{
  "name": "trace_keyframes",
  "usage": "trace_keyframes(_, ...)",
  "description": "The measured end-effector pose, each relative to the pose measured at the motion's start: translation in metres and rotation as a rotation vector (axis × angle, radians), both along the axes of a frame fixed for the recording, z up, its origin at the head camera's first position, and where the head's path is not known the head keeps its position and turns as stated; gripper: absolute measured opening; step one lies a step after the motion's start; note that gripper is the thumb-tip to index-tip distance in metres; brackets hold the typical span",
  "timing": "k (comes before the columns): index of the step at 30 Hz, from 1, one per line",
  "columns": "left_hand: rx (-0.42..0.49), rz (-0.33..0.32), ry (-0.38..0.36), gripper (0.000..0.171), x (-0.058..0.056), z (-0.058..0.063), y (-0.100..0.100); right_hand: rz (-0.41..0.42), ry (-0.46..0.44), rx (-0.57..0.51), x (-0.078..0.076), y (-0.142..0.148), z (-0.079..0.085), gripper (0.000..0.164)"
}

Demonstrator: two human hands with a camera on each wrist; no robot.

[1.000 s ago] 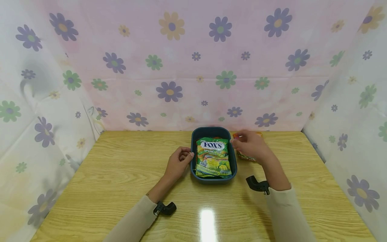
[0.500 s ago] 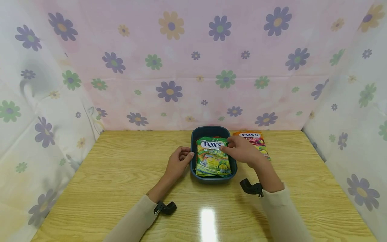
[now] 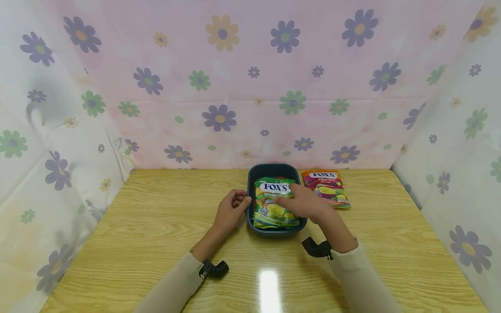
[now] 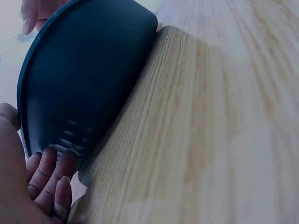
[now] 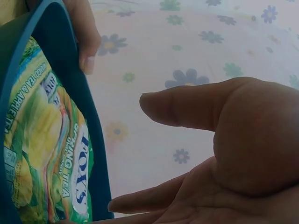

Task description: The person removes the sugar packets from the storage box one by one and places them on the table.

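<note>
Your left hand [image 3: 231,211] pinches the side of the dark blue container [image 3: 275,234], thumb at the rim, curled fingers against the outer wall. Your right hand [image 3: 307,202] is spread, thumb well apart from the fingers, over the green Spring Tea packet [image 3: 274,212] lying inside the container; I can't tell whether its fingertips touch. Just beyond that hand, the red-orange Fruits packet [image 3: 328,187] lies on the table [image 3: 176,204].
</note>
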State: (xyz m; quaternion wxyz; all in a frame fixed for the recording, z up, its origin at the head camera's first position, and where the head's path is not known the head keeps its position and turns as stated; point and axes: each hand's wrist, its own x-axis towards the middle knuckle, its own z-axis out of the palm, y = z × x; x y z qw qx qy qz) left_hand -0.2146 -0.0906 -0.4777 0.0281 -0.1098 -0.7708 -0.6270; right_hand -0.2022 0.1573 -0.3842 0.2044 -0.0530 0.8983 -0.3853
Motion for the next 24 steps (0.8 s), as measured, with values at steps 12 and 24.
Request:
trace_keyframes(12, 0.005, -0.008, -0.002, 0.030, 0.001, 0.002, 0.000, 0.014, -0.010, 0.049, -0.004, -0.004, -0.008, 0.081)
trace_keyframes(24, 0.000, 0.002, -0.003, 0.027, -0.001, 0.001, 0.000, 0.012, -0.021, 0.055, -0.006, -0.006, -0.013, 0.078)
